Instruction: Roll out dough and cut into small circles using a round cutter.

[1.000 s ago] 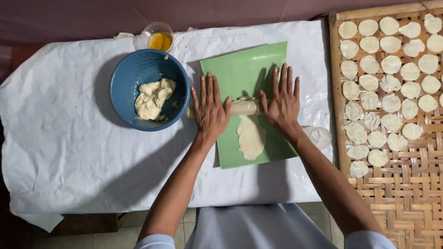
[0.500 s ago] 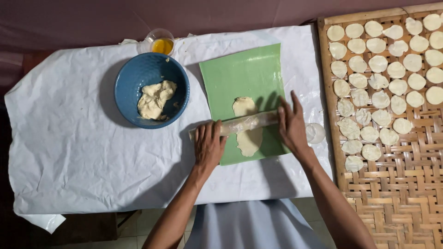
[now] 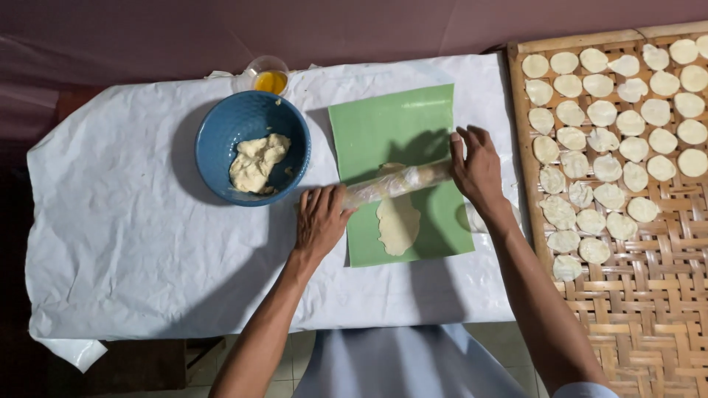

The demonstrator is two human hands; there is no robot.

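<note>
**Rolling pin back over the near half of the dough**

On the green mat (image 3: 391, 125) in the middle of the table, seen from the head camera, a clear wrapped rolling pin (image 3: 394, 182) lies slightly tilted across a flattened piece of dough (image 3: 398, 225). The left hand (image 3: 321, 220) presses flat on the pin's left end, fingers spread, palm down rather than clenched. The right hand (image 3: 478, 166) rests the same way on the right end. Neither hand closes around the pin; both bear on it from above.

A second ago both palms lay flat farther up the mat, with the pin at the dough's far edge. Now the pin has come nearer and sits across the dough's top, and the dough looks longer and thinner, so the flattening appears well under way.

Counted: one pin, one mat, one dough sheet under it. One blue bowl (image 3: 221, 133) to the left holds one lump of dough (image 3: 257, 162). One small cup of yellow liquid (image 3: 270, 79) stands behind it. The woven tray (image 3: 664, 309) on the right carries roughly thirty-five flat rounds (image 3: 601, 110); its far edge is cut off.
</note>
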